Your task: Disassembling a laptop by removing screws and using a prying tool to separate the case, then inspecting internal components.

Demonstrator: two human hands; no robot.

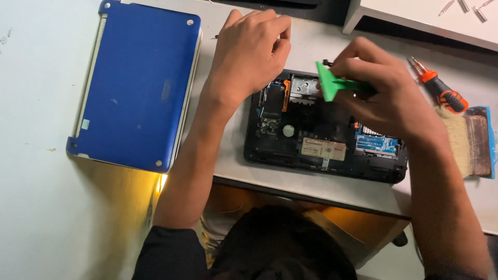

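So there's one opened laptop base point(321, 137) sitting on the white table point(41, 218), guts showing. Right hand point(386, 91) is pinching one green pry tool point(332, 83) over it, left hand point(251, 49) is curling loosely at the far edge, holding nothing I can see. One blue cover point(137, 83) left, one orange screwdriver point(440, 88) and one brush point(472, 140) right.

The cover point(137, 83) is plain deep blue with a pale rim. The laptop point(321, 129) is black inside, with an orange strip, a blue board and a cream label. The pry tool point(332, 83) is bright green. The screwdriver point(441, 91) is orange and black. The brush point(474, 137) looks tan-bristled, blue-edged. The table point(36, 207) is white.
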